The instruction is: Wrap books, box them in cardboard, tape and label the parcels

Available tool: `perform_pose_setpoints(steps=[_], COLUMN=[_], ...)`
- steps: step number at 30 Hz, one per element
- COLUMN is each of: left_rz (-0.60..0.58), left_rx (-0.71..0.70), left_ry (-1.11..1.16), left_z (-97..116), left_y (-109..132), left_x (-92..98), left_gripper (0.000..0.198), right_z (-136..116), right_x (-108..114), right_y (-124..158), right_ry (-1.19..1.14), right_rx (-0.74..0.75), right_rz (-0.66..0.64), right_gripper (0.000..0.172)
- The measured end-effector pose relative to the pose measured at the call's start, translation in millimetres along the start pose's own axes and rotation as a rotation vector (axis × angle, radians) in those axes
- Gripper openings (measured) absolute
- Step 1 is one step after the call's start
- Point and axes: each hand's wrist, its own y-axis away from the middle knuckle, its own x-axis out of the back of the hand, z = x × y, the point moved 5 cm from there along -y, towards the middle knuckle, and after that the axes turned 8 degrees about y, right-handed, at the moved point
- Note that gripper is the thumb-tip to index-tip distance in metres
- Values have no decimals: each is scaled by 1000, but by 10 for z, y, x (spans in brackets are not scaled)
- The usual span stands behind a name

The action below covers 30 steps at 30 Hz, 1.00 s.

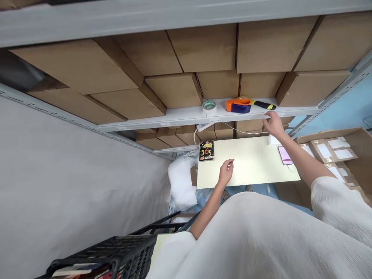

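Observation:
My left hand [226,172] hovers over the pale yellow board [247,170], fingers loosely curled and apart, with nothing in it. To its upper left lies a black book [206,150] with a large colourful "365" on its cover. Reaching up to the shelf edge, my right hand [273,124] has its fingers parted just below a black and yellow utility knife [264,105]; I see a small gap between them. Beside the knife are an orange and blue tape dispenser [238,105] and a roll of tape [209,106]. A phone [285,155] with a cable rests on the board's right.
Cardboard boxes [203,46] fill the metal shelf [186,118]. An open carton [363,151] with smaller parcels stands at right. White packing material [182,182] lies left of the board, and a black crate [128,252] sits at lower left. A power strip [205,126] hangs under the shelf.

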Motion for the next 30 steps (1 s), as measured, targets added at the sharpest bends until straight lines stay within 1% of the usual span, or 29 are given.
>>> perform_pose_setpoints(steps=[2,4,7,11,15,18,20,21,23,25,27,30], left_rz=[5,20,60,101,112,111,105,100,88,72,59,32], left_rx=[-17,-32,-28,10,14,16,27,33,48,65,89,122], left_ry=[-2,18,56,51,28,20,30,36,40,38,34,20], left_z=[107,184,220,192,194,197,180,166,125,73,18,-44], left_y=[-54,-86,-71,21,66,38,5,-11,-30,-30,-14,16], left_x=[-179,-331,-505,-689,-839,-910,-942,-956,-988,-1026,-1069,-1135], left_gripper=[35,35,33,31,29,30,29,29,29,29,28,27], right_z=[111,200,296,337,323,332,374,410,508,637,792,1068], right_x=[-5,-62,-178,-255,-261,-169,-52,12,114,142,46,-283], right_y=[-304,-551,-789,-921,-991,-951,-788,-648,-252,265,830,1607], right_ry=[38,64,101,126,119,86,50,35,22,21,22,63], right_rx=[39,74,82,64,69,94,107,103,66,-17,-127,-300], right_rz=[-3,-34,-101,-147,-193,-144,-72,-38,2,-5,-103,-362], right_gripper=[37,38,39,37,35,36,38,39,38,35,33,25])
